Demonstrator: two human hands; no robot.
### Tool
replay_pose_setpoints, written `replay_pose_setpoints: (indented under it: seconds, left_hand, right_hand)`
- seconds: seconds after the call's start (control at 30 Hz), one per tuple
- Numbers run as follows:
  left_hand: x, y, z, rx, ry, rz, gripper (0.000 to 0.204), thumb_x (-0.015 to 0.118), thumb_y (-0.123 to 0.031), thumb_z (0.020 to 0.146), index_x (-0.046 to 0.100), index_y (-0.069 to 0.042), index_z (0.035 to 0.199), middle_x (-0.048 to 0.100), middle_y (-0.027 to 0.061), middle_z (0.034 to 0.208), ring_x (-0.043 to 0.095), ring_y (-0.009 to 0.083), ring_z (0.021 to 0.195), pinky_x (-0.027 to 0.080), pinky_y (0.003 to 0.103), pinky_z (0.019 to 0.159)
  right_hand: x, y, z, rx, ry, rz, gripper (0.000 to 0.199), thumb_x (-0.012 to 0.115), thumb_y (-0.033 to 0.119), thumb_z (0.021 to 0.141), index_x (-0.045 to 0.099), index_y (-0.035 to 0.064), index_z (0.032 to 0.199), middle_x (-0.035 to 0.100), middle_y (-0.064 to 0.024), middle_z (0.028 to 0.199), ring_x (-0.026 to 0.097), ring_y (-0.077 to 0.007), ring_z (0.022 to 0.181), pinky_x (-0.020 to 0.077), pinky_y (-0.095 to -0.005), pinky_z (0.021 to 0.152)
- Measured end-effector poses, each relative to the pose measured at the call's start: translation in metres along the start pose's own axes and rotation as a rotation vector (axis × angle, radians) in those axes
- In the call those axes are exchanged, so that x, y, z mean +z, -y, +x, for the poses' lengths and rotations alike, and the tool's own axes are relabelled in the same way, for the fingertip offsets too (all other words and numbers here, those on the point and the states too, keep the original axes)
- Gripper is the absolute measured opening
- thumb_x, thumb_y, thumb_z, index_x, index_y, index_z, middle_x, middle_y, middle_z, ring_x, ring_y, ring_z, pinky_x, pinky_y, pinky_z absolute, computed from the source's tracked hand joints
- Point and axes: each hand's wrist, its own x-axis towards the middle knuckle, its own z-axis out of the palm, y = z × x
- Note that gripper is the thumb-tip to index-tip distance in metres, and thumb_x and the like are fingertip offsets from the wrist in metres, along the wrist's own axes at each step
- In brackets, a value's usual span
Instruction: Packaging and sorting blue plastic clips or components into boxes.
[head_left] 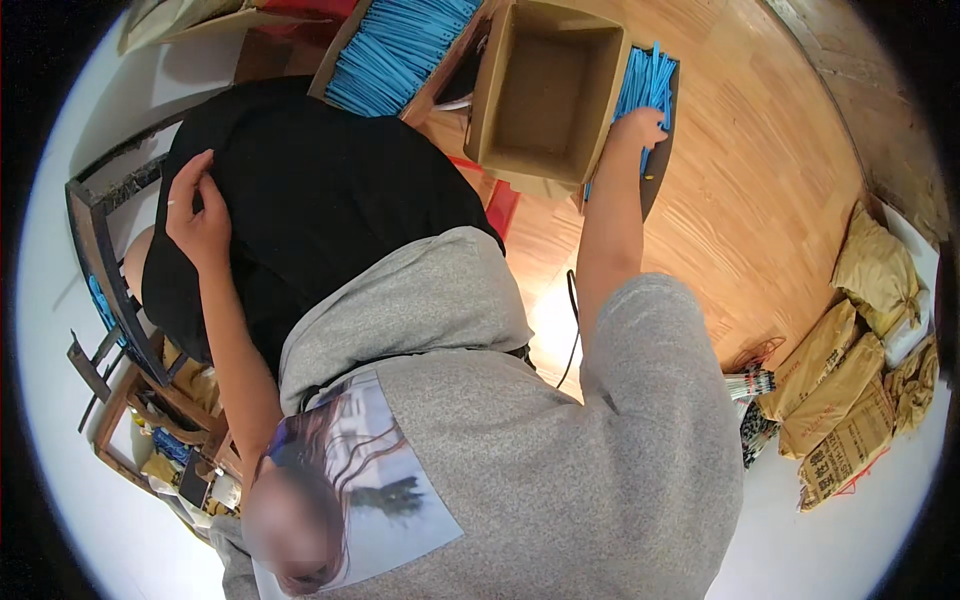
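Note:
My right hand (641, 127) reaches forward and closes on a bundle of thin blue strips (650, 82) lying on a dark tray (664, 165) to the right of an open, empty cardboard box (545, 92). My left hand (198, 215) rests with curled fingers on the black fabric (320, 200) over my lap; whether it pinches anything is unclear. A grey shirt (560, 470) with a printed picture fills the lower middle of the view.
A second batch of blue strips (395, 48) lies in a wooden tray at the top. Brown paper sacks (855, 395) are piled at the right on the wooden floor (760, 180). A dark chair frame (100, 265) stands at the left, and a black cable (572, 335) hangs by my right arm.

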Motion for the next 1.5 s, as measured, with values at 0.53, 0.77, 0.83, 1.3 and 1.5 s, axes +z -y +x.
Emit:
replay_pose_setpoints:
  seconds: [0.53, 0.77, 0.83, 1.3, 1.5]
  left_hand:
    - [0.008, 0.001, 0.000, -0.059, 0.019, 0.001, 0.016, 0.053, 0.000, 0.078, 0.063, -0.006, 0.088, 0.063, 0.0064, 0.086, 0.059, 0.0145, 0.079, 0.045, 0.023, 0.070]
    - [0.013, 0.002, -0.001, -0.060, -0.026, -0.038, 0.016, 0.054, 0.000, 0.078, 0.063, -0.006, 0.089, 0.063, 0.0055, 0.086, 0.058, 0.0130, 0.076, 0.044, 0.022, 0.068]
    - [0.014, 0.003, -0.001, -0.078, -0.025, -0.059, 0.016, 0.054, -0.001, 0.078, 0.064, -0.006, 0.089, 0.063, 0.0052, 0.086, 0.058, 0.0125, 0.076, 0.044, 0.021, 0.067]
    - [0.016, 0.008, -0.003, -0.105, -0.012, -0.056, 0.017, 0.053, -0.002, 0.079, 0.063, -0.007, 0.090, 0.062, 0.0047, 0.089, 0.057, 0.0121, 0.080, 0.043, 0.022, 0.069]
    - [0.017, 0.009, -0.002, -0.076, -0.030, -0.066, 0.016, 0.052, -0.002, 0.080, 0.063, -0.007, 0.090, 0.062, 0.0040, 0.089, 0.057, 0.0114, 0.080, 0.043, 0.021, 0.067]
  right_hand:
    - [0.033, -0.025, 0.033, 0.124, 0.471, 0.385, 0.066, 0.039, 0.044, 0.083, 0.028, -0.0059, 0.125, 0.032, -0.0232, 0.128, 0.040, -0.0404, 0.109, 0.0368, -0.0462, 0.089]
    - [0.012, -0.044, 0.042, 0.041, -0.036, 0.087, 0.053, 0.043, 0.038, 0.078, 0.049, -0.0044, 0.110, 0.048, -0.0234, 0.113, 0.049, -0.0399, 0.099, 0.0409, -0.0425, 0.084]
    - [0.005, -0.045, 0.033, 0.069, -0.029, 0.071, 0.050, 0.045, 0.035, 0.076, 0.051, -0.0040, 0.108, 0.050, -0.0232, 0.111, 0.050, -0.0390, 0.098, 0.0415, -0.0418, 0.083]
    - [-0.019, -0.082, 0.033, -0.408, 0.117, -0.372, 0.043, 0.059, 0.016, 0.059, 0.059, -0.0019, 0.098, 0.059, -0.0213, 0.095, 0.057, -0.0336, 0.088, 0.0458, -0.0389, 0.077]
    - [-0.053, -0.101, 0.058, -0.565, 0.028, -0.733, 0.045, 0.063, 0.020, 0.057, 0.059, 0.0032, 0.098, 0.059, -0.0180, 0.094, 0.054, -0.0309, 0.093, 0.0435, -0.0378, 0.081]
